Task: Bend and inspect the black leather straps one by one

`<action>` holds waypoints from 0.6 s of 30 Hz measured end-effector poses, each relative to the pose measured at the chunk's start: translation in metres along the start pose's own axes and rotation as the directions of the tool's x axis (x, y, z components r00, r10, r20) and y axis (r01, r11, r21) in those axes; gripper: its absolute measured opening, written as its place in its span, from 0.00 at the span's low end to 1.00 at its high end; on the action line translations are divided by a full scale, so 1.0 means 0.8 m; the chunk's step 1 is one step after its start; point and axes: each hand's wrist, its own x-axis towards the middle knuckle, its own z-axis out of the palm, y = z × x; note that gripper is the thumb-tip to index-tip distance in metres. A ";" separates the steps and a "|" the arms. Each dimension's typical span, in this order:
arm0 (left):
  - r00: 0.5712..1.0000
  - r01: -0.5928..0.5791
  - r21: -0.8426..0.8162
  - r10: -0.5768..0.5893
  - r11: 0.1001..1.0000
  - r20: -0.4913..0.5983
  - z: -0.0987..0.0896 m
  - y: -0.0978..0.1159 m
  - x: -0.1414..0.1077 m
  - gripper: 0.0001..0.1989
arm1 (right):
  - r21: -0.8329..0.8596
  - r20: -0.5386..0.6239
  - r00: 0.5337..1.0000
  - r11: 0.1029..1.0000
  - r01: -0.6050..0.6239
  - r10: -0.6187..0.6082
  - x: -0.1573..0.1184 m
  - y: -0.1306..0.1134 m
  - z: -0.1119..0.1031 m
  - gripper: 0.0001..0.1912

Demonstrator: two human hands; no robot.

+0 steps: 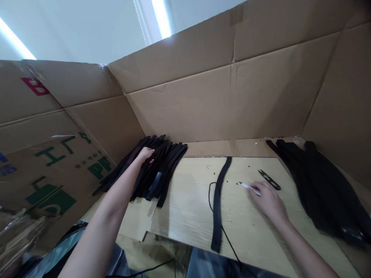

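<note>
My left hand [147, 153] reaches to the far left, its fingers curled round a black strip in a pile of black strips [156, 184]; the fingertips are partly hidden among them. In my right hand [268, 199] is a slim white pen [249, 188] with a dark pointed tip, aimed left and held just above the table. A single black strip [218, 199] lies lengthwise between my hands, slightly curved, with a small hole near its close end. Thread snips [269, 180] rest just beyond my right hand.
More black strips [318, 186] are heaped on the right. Tall cardboard walls [184, 110] enclose the back and sides of the light wooden table [189, 213]. A thin black cable [231, 244] passes under the single strip and over the front edge. Small dark bits dot the tabletop.
</note>
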 end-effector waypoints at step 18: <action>0.949 -0.025 0.325 0.125 0.946 -0.291 -0.026 -0.031 0.061 0.22 | 0.017 -0.005 1.000 1.000 0.008 -0.008 0.000 0.007 0.005 0.16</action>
